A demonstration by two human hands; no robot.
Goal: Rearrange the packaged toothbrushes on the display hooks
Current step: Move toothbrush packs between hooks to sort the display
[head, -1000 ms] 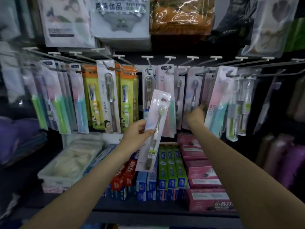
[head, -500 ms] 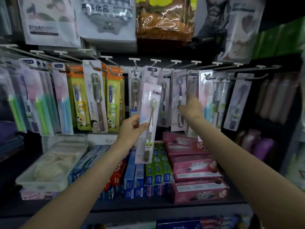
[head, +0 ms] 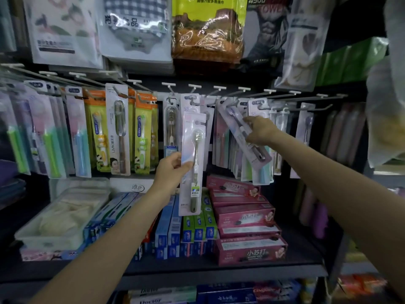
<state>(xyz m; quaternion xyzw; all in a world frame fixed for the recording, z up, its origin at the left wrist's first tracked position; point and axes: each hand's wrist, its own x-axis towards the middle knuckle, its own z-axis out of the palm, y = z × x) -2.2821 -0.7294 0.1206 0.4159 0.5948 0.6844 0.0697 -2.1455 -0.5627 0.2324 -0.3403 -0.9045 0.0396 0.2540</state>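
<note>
Clear-fronted toothbrush pack point(head: 192, 163) pinched at its lower left edge by left hand point(head: 171, 170), upright with hang-hole on top, likely ready for a hook point(head: 194, 93). Right hand point(head: 259, 131) grips a second pack point(head: 241, 130), tilted with its top at the hook row, probably coming off or going on. More packs hang along the rail. Shelf point(head: 219, 268) below carries toothpaste boxes point(head: 247, 220) mid to right and a tray point(head: 52, 224) at left. Dim shop aisle.

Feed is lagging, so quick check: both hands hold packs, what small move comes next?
Probably slide the tilted pack the rest of the way off its hook with the right hand: its top sits skewed by the hook tips, while the left hand holds the olive-handled pack upright, off any hook, waiting.
</note>
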